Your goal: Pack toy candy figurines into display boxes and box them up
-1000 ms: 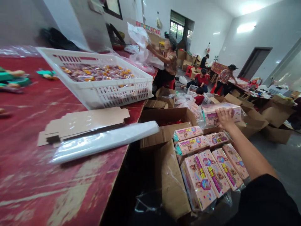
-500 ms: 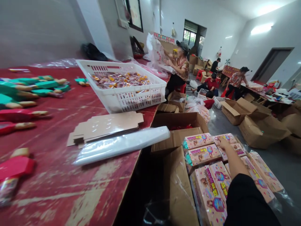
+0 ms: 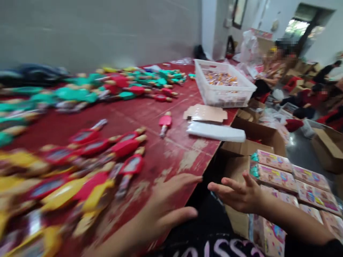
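Holding open and apart, left hand (image 3: pixel 154 214) nears rows of red-and-yellow toy figures (image 3: pixel 88 178) on a worn red table (image 3: pixel 184 157); right hand (image 3: pixel 238 194) nears pink printed cartons (image 3: pixel 276 178). Both lots lie within reach.

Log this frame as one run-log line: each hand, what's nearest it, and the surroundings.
left hand: open, empty, at table edge | right hand: open, empty, above pink printed boxes | nearby: doll-shaped toys on red table | rest: white plastic basket

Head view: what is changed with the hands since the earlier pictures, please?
The right hand has left the pink boxes and moved back, open, toward the red table. The left hand has come into view, open, near the packaged toys, as the view turned left. The white basket and flat cardboard stayed in place.
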A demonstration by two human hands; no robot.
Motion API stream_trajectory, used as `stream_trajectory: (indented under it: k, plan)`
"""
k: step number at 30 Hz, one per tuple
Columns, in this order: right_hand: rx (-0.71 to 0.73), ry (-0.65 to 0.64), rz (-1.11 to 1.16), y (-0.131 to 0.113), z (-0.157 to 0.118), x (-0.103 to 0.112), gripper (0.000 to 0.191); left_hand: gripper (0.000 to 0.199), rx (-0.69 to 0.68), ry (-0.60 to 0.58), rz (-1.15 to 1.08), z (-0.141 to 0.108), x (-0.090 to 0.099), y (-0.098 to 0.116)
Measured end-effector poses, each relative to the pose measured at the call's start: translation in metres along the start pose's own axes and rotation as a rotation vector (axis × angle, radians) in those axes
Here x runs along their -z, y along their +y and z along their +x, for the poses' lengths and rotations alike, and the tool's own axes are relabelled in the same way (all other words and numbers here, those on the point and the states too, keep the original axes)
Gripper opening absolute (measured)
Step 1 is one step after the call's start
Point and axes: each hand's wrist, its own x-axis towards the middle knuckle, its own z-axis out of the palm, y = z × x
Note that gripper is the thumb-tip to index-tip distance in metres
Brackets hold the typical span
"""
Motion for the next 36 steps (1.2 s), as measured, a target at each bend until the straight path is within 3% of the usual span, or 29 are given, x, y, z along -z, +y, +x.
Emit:
stream_trajectory:
  k: [2,5,12,19,25,29,36]
  plan:
    - [0.084,0.027,0.051,-0.007,0.019,-0.002,0.026,0.052,-0.046,0.022,-0.111,-0.004,-0.01,0.008]
    - [0.159,0.042,0.061,-0.018,0.039,-0.006,0.035,0.037,-0.107,0.103,-0.205,-0.006,-0.015,0.014]
    - [0.194,0.057,0.056,-0.044,0.067,-0.003,0.045,0.018,-0.126,0.257,-0.249,-0.043,-0.001,0.02]
    - [0.271,0.028,0.197,-0.059,0.081,0.005,0.044,0.026,-0.201,0.379,-0.307,-0.061,0.003,0.022]
    - [0.271,0.038,0.432,-0.063,0.093,0.012,0.035,0.028,-0.309,0.394,-0.229,-0.074,0.009,0.019]
    - [0.311,0.053,0.437,-0.059,0.095,0.016,0.025,0.03,-0.254,0.418,-0.356,-0.088,0.016,0.02]
    - [0.488,0.146,0.269,-0.049,0.096,0.016,0.03,0.017,-0.077,0.363,-0.52,-0.095,0.019,0.027]
